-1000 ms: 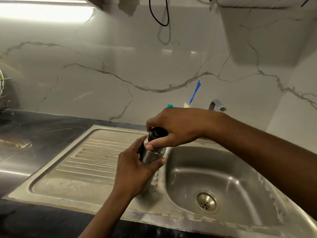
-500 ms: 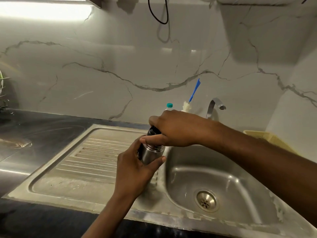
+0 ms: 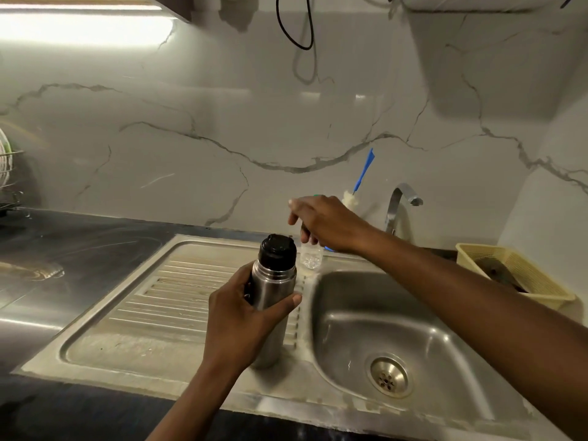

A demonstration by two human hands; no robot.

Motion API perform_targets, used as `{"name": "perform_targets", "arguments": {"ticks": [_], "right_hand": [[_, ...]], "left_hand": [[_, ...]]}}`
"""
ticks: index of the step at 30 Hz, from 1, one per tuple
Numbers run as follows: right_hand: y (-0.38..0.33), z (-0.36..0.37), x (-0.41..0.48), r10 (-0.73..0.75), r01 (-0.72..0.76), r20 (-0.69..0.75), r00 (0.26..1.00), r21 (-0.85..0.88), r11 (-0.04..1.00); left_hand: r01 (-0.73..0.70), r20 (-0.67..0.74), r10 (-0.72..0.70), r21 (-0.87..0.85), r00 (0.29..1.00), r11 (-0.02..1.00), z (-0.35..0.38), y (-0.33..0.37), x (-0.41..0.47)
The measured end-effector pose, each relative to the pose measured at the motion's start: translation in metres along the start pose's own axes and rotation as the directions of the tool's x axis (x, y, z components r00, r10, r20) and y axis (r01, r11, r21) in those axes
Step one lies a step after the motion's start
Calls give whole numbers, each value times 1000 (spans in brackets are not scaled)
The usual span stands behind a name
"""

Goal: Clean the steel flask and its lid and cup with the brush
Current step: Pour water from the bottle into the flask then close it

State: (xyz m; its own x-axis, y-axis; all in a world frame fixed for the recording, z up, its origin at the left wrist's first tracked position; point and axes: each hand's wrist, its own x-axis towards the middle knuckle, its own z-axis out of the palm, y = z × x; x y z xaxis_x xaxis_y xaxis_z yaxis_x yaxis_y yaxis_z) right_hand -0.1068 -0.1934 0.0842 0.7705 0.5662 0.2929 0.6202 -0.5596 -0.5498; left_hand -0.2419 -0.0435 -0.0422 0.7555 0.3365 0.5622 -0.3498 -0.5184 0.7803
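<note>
The left hand (image 3: 235, 316) clamps the upright steel flask (image 3: 273, 283), black lid (image 3: 276, 251) on; the right hand (image 3: 327, 222) hangs over a clear bottle (image 3: 311, 257). Whether it grips the bottle cannot be told.

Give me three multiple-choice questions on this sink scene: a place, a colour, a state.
1. Where does the steel flask stand? A on a shelf; B on the drainboard; C on the floor.
2. What colour is the brush handle? A red; B blue; C yellow.
3. The flask's lid is: A on; B lying aside; C underwater.
Answers: B, its base rests on the ribbed drainboard, with the left hand gripping it; B, the upright handle is plainly blue; A, the black lid sits on the neck.
</note>
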Motion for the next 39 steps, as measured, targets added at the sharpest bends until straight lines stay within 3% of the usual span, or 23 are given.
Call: {"name": "perform_targets", "arguments": {"ticks": [3, 7, 13, 17, 21, 24, 28, 31, 34, 39], "right_hand": [[45, 41, 26, 157, -151, 63, 986, -96, 984], [77, 99, 40, 228, -174, 223, 948, -237, 956], [95, 148, 52, 293, -217, 220, 930, -314, 924], [96, 143, 48, 203, -163, 100, 974, -315, 935], [77, 91, 39, 116, -107, 26, 993, -239, 965], [47, 31, 18, 87, -87, 15, 996, 26, 996], [3, -43, -26, -11, -33, 118, 993, 365, 930], [-18, -75, -48, -159, 83, 241, 957, 297, 951], [-30, -83, -55, -260, 249, 319, 911, 75, 966], [-37, -79, -57, -331, 404, 404, 853, -107, 909]], "left_hand": [[12, -18, -12, -25, 1000, 1000, -9, -2, 1], [11, -36, -13, -38, 999, 999, -22, 2, 3], [-5, -36, 4, -27, 999, 1000, -33, 6, 6], [-7, -36, 6, -10, 999, 1000, -36, 6, 6], [2, -23, -3, -4, 1000, 1000, -35, 5, 7], [-6, -11, 6, 20, 1000, 1000, -30, 6, 5], [-43, 21, 42, 46, 999, 998, -21, 10, 2], [-79, 41, 77, 66, 996, 995, -13, 16, 1], [-104, 68, 98, 82, 993, 991, -7, 22, -1], [-133, 107, 123, 92, 987, 987, 0, 29, -3]]}}
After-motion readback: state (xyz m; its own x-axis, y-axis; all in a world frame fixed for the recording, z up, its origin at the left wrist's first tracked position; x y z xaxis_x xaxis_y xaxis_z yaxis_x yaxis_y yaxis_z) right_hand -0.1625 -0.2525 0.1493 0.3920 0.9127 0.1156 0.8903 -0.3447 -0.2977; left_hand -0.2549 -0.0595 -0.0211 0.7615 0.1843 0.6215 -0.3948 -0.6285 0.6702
